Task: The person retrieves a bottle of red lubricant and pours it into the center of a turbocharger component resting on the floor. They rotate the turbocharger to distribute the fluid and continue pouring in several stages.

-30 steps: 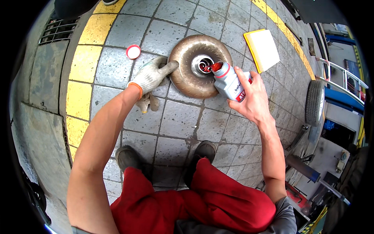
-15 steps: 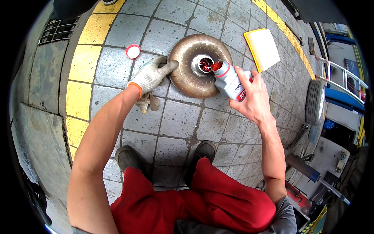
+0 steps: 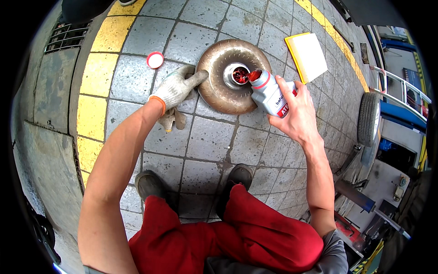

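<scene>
A brown, ring-shaped metal torque converter lies flat on the tiles, its round hub opening facing up. My right hand, bare, is closed around a grey plastic oil bottle with a red neck ring and label. The bottle tilts left, and red fluid runs from its mouth into the hub. On the converter's left rim rests my left hand in a white knit glove with an orange cuff. Its fingers grip the edge, with some of them hidden. Beside that wrist lies another knit glove.
A red-rimmed white cap lies left of the converter. A white panel-shaped filter with a yellow edge is at the upper right. Farther right are a tyre and a white ladder. A floor grate sits far left.
Very little differs. Red fluid keeps running into the hub from the tilted bottle, and both hands hold nearly the same positions.
</scene>
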`<move>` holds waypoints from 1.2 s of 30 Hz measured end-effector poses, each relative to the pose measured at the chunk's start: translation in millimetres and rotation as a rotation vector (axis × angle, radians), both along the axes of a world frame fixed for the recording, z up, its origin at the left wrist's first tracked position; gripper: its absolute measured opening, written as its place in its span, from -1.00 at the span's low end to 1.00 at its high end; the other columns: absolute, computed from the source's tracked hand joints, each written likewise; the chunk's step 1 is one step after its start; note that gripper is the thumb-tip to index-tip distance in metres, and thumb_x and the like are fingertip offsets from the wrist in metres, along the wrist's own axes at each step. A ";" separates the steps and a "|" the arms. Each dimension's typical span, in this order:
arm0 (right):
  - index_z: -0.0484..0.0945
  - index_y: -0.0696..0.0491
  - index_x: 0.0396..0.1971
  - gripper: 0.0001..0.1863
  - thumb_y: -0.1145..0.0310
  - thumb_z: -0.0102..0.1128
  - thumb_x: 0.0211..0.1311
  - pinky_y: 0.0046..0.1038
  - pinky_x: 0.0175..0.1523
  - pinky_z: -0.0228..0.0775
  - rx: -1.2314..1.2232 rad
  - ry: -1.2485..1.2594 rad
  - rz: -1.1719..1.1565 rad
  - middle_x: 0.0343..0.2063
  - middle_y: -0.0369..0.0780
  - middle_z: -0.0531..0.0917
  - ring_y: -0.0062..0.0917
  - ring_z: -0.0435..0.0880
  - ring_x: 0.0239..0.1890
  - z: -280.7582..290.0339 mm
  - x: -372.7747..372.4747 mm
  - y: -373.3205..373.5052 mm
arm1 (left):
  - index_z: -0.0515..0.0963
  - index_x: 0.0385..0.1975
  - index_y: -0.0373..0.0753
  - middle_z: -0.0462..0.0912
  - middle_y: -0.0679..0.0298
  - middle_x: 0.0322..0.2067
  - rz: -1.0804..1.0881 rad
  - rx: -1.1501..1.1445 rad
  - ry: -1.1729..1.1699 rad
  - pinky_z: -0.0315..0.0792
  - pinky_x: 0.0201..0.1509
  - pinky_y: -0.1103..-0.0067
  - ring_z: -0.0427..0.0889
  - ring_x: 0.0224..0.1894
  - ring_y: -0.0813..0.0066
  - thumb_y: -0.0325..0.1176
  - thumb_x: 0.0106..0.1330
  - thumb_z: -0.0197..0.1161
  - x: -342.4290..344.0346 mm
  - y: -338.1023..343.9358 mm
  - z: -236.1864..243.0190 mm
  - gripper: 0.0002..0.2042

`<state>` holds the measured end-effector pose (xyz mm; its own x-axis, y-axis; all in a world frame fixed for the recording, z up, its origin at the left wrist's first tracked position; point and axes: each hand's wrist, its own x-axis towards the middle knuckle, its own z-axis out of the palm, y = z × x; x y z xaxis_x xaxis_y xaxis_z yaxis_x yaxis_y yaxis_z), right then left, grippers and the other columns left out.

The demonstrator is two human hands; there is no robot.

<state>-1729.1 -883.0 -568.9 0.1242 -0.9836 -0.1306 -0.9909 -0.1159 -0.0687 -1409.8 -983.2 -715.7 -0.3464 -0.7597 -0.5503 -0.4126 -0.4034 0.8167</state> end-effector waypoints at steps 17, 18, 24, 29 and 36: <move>0.41 -0.25 0.57 0.10 0.23 0.60 -0.18 0.05 0.42 0.40 -0.018 0.007 0.014 0.28 0.30 0.45 0.19 0.52 0.29 3.0 0.3 -0.1 | 0.41 0.48 -0.42 0.74 0.00 0.11 -0.008 -0.006 -0.035 0.65 0.13 0.48 0.76 -0.07 0.43 0.42 0.42 0.28 -1.6 -0.1 5.2 -0.03; 0.41 -0.25 0.57 0.10 0.23 0.60 -0.17 0.05 0.43 0.40 -0.017 0.008 0.014 0.28 0.30 0.45 0.19 0.52 0.30 3.4 0.5 -0.3 | 0.41 0.49 -0.42 0.74 0.00 0.11 -0.010 0.004 -0.025 0.65 0.13 0.48 0.76 -0.06 0.43 0.42 0.42 0.28 -1.1 -0.6 5.2 -0.02; 0.41 -0.25 0.56 0.10 0.22 0.60 -0.17 0.05 0.44 0.39 -0.011 0.013 0.012 0.29 0.31 0.45 0.20 0.51 0.31 4.3 1.5 -0.5 | 0.40 0.49 -0.43 0.72 -0.03 0.14 -0.003 0.019 -0.008 0.63 0.14 0.48 0.75 -0.02 0.38 0.43 0.41 0.27 -0.8 -0.5 1.0 -0.01; 0.41 -0.25 0.56 0.10 0.22 0.61 -0.17 0.05 0.44 0.38 -0.010 0.017 0.015 0.29 0.31 0.45 0.19 0.51 0.32 3.6 0.4 0.0 | 0.40 0.49 -0.42 0.73 -0.07 0.16 -0.013 0.010 -0.027 0.62 0.22 0.43 0.78 0.03 0.31 0.45 0.40 0.26 -1.2 -0.6 -0.5 0.00; 0.41 -0.26 0.56 0.10 0.22 0.60 -0.17 0.04 0.46 0.36 -0.005 0.024 0.012 0.30 0.31 0.44 0.19 0.50 0.33 4.5 1.0 0.1 | 0.41 0.49 -0.41 0.73 -0.07 0.15 -0.033 0.013 -0.059 0.60 0.25 0.40 0.78 0.04 0.27 0.48 0.39 0.24 -0.9 -1.3 5.0 0.01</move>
